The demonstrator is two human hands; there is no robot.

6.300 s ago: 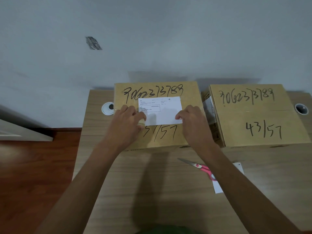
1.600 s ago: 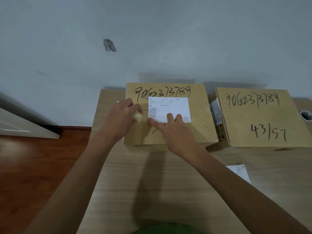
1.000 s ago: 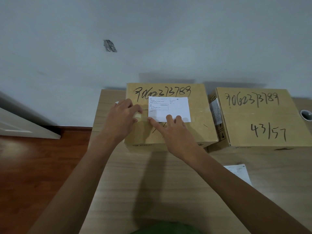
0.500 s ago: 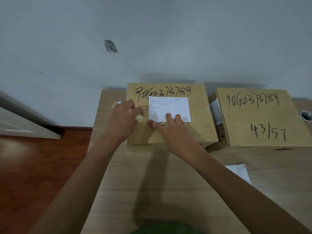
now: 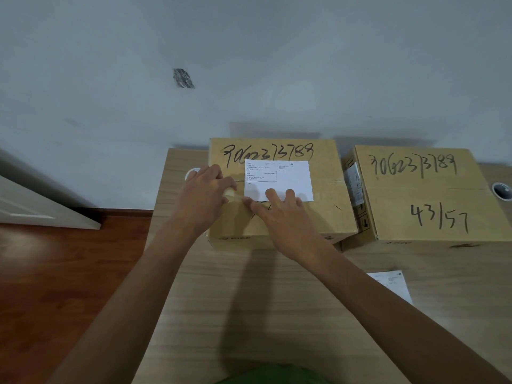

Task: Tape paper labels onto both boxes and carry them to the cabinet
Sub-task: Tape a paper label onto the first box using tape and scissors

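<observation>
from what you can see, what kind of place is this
Probably a home or small office desk used for packing parcels: a wooden desk with cable holes, two hand-numbered cardboard boxes and printed address labels.

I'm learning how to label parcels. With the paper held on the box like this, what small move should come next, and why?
Probably draw the tape from the left hand rightward along the label's lower edge and press it down. The left hand pinches a tape roll at the label's lower left corner, and the right hand's straight fingers pin that edge to the left box.
</observation>
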